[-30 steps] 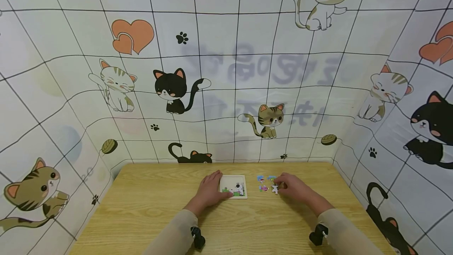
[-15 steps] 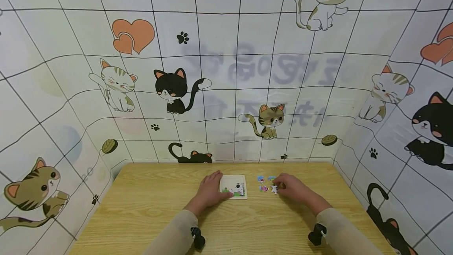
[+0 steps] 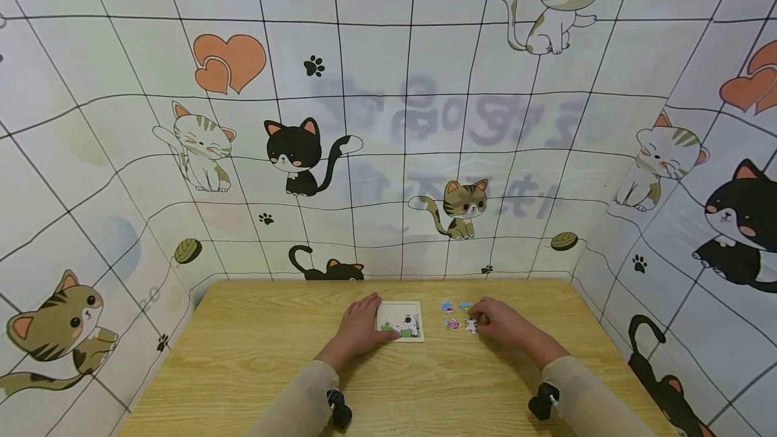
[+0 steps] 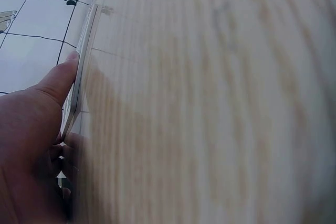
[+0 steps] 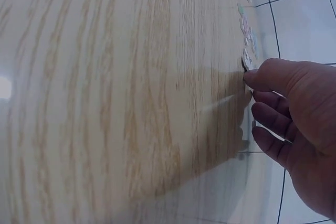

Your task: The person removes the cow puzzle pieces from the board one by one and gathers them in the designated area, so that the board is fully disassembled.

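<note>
In the head view a square jigsaw tray (image 3: 399,311) lies on the table, with a picture part filled along its bottom and right. My left hand (image 3: 359,326) holds the tray at its left side, thumb over the lower edge and fingers by the far left corner. To the right are several loose puzzle pieces, including a blue one (image 3: 446,307) and a pink one (image 3: 452,324). My right hand (image 3: 502,322) pinches a whitish puzzle piece (image 3: 471,326) at its right edge. The right wrist view shows the thumb (image 5: 254,78) at that piece, low over the tabletop.
A light wooden table (image 3: 273,356) extends around both hands. Beyond its back edge hangs a white gridded curtain (image 3: 376,221) with cartoon cats. Another piece, blue and green (image 3: 465,306), lies just beyond the right fingertips. Each sleeve carries a black wrist device (image 3: 543,402).
The whitish piece shifts slightly at my right fingertips, a little left and then back. My left hand and the tray stay in place.
</note>
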Available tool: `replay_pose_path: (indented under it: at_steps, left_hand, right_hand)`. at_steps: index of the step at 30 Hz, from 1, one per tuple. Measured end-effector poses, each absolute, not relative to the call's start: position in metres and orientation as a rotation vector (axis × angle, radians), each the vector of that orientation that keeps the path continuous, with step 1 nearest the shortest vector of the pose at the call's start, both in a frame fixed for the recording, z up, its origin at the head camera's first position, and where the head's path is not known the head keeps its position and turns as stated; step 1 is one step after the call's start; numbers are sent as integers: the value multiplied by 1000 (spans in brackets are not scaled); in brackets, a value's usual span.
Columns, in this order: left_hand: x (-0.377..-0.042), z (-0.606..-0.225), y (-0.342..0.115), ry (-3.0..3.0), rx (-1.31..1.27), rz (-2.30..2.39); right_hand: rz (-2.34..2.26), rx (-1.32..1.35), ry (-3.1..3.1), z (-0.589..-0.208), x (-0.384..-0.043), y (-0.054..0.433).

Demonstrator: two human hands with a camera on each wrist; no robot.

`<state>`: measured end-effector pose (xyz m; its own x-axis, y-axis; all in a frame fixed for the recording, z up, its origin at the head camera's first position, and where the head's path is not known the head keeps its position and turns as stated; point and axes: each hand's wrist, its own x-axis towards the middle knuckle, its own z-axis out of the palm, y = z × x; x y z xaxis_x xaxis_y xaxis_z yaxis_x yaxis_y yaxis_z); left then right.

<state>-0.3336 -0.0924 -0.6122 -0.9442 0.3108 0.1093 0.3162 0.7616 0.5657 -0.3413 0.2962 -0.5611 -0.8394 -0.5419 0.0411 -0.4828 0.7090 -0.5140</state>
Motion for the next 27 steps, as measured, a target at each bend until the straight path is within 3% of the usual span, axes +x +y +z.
replay_pose_path:
  at_steps: [27]
  left_hand:
    - [-343,-624,-94,-2944,-525,-941]
  right_hand:
    - [-869,-760,2801,-562,-342,291]
